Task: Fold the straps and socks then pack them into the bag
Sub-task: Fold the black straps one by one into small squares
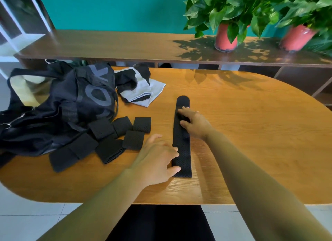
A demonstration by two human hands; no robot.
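Long strap (181, 151) flat on desk (251, 133), lengthwise. Left hand (156, 160) relaxed, fingers touching its near end; right hand (195, 124) spread, pressing far part. Folded straps (115, 138) beside bag (71, 106) at left; socks (142, 91) behind.

we find the widest free room right of the long black perforated strap (181, 151), where the orange-brown wooden tabletop (251, 133) lies bare out to its rounded end. the left is crowded: a slumped black fabric bag with grey lettering (68, 104) fills the far left, a cluster of folded black perforated straps (115, 138) lies between it and the long strap, and a heap of grey and black socks (140, 88) sits behind them. a bare lane runs between the socks and the long strap's far end. a dark brown wooden shelf (116, 45) closes off the far side, with two red pots of leafy green plants (225, 38) on its right.
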